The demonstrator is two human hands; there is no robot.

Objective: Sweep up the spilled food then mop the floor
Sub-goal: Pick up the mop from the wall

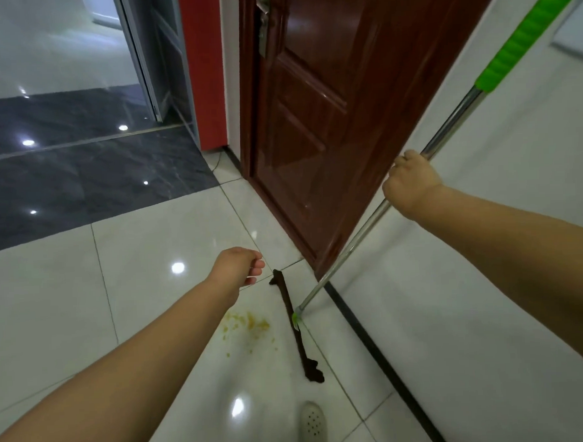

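Head-height view, downward onto floor (pixel 146 265)

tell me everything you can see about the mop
The mop has a long shiny metal pole with a ribbed bright green grip near the top and a small green joint at the bottom. Its flat head, covered in dark brown cloth, lies on the white tiled floor beside the wall's black skirting, just right of the yellow spill and apart from it. The pole leans up to the right. The right hand grips the bare metal below the green grip.

Green-handled steel mop (pixel 360 236) leaning, dark flat head (pixel 295 326) on tile, beside yellow food smear (pixel 249 324)
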